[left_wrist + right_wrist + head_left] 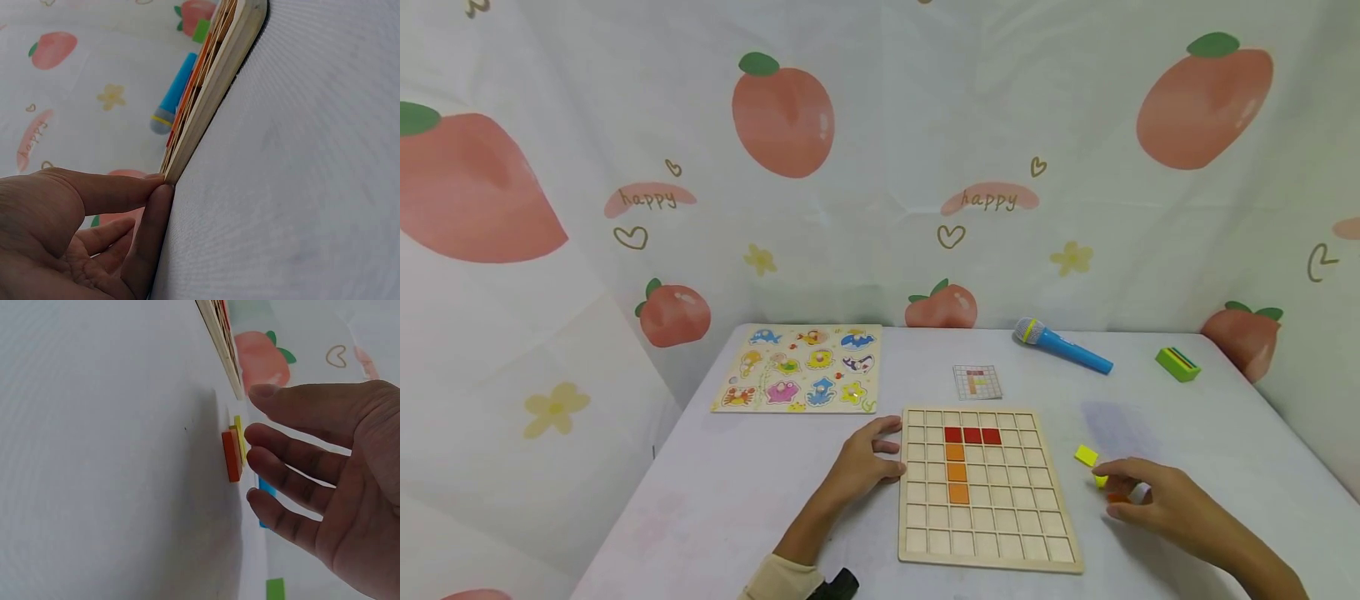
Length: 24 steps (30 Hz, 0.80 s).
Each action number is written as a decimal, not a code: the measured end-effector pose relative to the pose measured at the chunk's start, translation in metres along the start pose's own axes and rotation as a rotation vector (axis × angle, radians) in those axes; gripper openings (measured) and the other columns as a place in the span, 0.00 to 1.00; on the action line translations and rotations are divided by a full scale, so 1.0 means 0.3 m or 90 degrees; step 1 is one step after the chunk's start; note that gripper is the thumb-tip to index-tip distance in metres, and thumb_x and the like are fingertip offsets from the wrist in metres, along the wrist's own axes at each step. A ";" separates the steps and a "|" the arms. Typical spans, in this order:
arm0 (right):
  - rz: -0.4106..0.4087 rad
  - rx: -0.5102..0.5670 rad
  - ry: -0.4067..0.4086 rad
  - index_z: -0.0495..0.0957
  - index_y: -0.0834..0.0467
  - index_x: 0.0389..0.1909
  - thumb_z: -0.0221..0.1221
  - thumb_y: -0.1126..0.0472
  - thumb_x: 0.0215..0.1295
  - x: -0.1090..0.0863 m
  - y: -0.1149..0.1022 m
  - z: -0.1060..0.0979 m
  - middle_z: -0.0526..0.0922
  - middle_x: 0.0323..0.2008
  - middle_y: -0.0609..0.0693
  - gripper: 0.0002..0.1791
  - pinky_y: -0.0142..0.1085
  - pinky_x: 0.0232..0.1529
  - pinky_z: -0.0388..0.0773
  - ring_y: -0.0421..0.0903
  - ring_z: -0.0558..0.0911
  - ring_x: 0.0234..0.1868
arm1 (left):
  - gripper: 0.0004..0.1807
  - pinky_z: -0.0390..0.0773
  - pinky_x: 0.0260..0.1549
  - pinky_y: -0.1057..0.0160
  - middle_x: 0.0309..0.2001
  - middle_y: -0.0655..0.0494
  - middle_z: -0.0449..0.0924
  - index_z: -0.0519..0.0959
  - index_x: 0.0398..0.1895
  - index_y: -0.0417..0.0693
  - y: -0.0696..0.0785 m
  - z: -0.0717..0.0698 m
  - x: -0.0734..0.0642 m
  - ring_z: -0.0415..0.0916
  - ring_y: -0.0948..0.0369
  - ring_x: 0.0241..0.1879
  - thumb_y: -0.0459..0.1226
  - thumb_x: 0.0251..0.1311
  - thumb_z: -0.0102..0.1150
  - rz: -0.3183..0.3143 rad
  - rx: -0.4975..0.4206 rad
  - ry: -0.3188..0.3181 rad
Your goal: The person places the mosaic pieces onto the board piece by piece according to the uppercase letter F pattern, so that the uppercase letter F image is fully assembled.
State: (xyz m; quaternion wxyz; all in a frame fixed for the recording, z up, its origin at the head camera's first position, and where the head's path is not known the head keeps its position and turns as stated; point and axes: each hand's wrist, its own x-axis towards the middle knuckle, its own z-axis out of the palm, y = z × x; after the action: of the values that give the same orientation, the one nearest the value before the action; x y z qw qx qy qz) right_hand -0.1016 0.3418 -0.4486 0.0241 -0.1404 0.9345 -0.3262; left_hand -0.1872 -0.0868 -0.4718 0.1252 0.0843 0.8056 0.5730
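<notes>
My left hand (859, 462) is at the left edge of a wooden grid board (992, 558), thumb and fingertips spread along and touching its side. In the left wrist view, the fingertips meet the board's edge (212, 94). Set in the grid are several red tiles (972, 436) in a row and several orange tiles (957, 472) in a column beneath. To the board's right, my right hand (1172, 504) hovers with loosely bent, parted fingers over loose tiles. An orange tile (232, 456) and yellow tiles (1086, 455) lie there; the right wrist view shows the hand apart from them.
A small pattern card (978, 382) lies behind the board. An animal puzzle board (805, 371) is at the back left. At the back right are a blue toy microphone (1067, 346) and a green block (1177, 364). A fruit-printed cloth (880, 167) hangs behind the table.
</notes>
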 end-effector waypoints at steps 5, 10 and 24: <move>0.038 -0.009 -0.021 0.84 0.59 0.56 0.75 0.58 0.61 -0.008 0.012 -0.010 0.85 0.39 0.39 0.23 0.29 0.33 0.77 0.29 0.76 0.37 | 0.39 0.89 0.41 0.62 0.69 0.49 0.78 0.74 0.74 0.46 -0.004 0.001 0.005 0.81 0.54 0.57 0.26 0.56 0.73 -0.001 0.013 0.000; 0.080 -0.027 -0.033 0.84 0.59 0.56 0.76 0.58 0.59 -0.007 0.016 -0.017 0.86 0.43 0.43 0.24 0.29 0.34 0.77 0.29 0.74 0.38 | 0.39 0.89 0.41 0.62 0.69 0.49 0.78 0.74 0.74 0.46 -0.006 0.002 0.008 0.80 0.53 0.57 0.26 0.56 0.73 -0.003 0.014 -0.002; 0.103 -0.036 -0.050 0.84 0.62 0.54 0.76 0.66 0.54 -0.012 0.034 -0.020 0.83 0.39 0.45 0.25 0.29 0.34 0.79 0.30 0.73 0.36 | 0.39 0.89 0.40 0.62 0.69 0.48 0.78 0.74 0.74 0.45 -0.007 0.000 0.005 0.81 0.53 0.57 0.25 0.56 0.73 0.004 0.009 -0.001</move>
State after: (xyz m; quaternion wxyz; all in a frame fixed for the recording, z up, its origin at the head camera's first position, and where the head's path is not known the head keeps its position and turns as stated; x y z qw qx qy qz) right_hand -0.1013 0.3540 -0.4503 0.0833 -0.0781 0.9498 -0.2912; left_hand -0.1886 -0.0872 -0.4740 0.1237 0.0884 0.8090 0.5678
